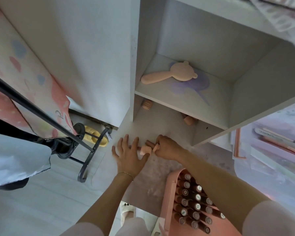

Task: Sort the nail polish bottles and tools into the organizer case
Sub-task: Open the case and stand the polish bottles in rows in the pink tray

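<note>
Nail polish bottles (192, 200) stand packed cap-up in the pink organizer case (169, 189) at the near right of the tabletop (153, 176); I count roughly seventeen caps in three slanting rows, though the right arm covers part of the case, so the full number is hidden. Farther back on the tabletop, between the two hands, lie loose pinkish pieces, about three, too blurred to name. One is a pale pink blocky piece (145, 149) touching the left hand (129, 155), whose fingers are spread straight and relaxed, the palm lying flat. The right hand (167, 147) is curled around one small pink bottle-like piece (156, 148), its end poking out beside the thumb.

Above them a white shelf (177, 97) carries one peach bear-shaped brush (170, 74) lying over one lilac fan (191, 86). In the compartment under it sit two small peach items, one at the left (146, 104) and one at the right (188, 120). A clear plastic box (269, 159) holding several long tools stands at the far right.
</note>
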A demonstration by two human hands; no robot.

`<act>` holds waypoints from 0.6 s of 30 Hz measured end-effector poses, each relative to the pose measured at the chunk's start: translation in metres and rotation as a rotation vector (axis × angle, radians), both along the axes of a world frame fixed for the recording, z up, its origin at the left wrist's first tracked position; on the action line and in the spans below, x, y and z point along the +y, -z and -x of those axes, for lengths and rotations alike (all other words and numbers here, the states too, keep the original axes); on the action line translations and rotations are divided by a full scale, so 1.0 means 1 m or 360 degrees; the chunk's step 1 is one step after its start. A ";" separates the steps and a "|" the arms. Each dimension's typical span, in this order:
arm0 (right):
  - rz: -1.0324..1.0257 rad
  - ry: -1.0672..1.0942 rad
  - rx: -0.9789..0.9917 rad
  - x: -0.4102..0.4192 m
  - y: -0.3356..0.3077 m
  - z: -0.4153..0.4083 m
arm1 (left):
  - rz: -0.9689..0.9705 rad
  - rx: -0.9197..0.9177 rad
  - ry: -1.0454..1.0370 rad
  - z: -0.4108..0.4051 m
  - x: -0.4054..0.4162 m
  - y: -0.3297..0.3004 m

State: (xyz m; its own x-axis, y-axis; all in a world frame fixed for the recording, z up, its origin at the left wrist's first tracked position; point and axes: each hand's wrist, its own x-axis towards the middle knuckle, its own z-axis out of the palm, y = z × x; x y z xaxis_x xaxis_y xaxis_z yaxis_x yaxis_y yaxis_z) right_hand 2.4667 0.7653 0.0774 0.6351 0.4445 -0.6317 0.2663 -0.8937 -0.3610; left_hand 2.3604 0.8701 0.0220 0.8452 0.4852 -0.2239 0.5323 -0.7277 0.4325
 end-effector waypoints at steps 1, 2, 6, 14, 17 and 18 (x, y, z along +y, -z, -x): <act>-0.0013 0.0044 -0.0006 -0.001 -0.001 0.000 | -0.0024 -0.0039 0.0027 0.000 0.000 0.000; -0.0041 0.0077 -0.0006 -0.003 -0.004 0.001 | -0.0050 -0.0094 0.0051 0.000 -0.001 0.000; -0.0263 0.0162 0.0013 -0.016 -0.020 -0.003 | -0.0029 -0.0234 0.0078 0.005 -0.004 -0.004; -0.0738 0.0419 -0.0083 -0.046 -0.074 0.017 | 0.0497 -0.0507 -0.0317 0.031 -0.024 -0.038; -0.0935 0.0531 -0.0009 -0.070 -0.090 0.033 | 0.0549 -0.0650 -0.0490 0.048 -0.038 -0.058; -0.0963 0.0543 0.0026 -0.079 -0.094 0.040 | 0.0555 -0.0667 -0.0531 0.053 -0.044 -0.066</act>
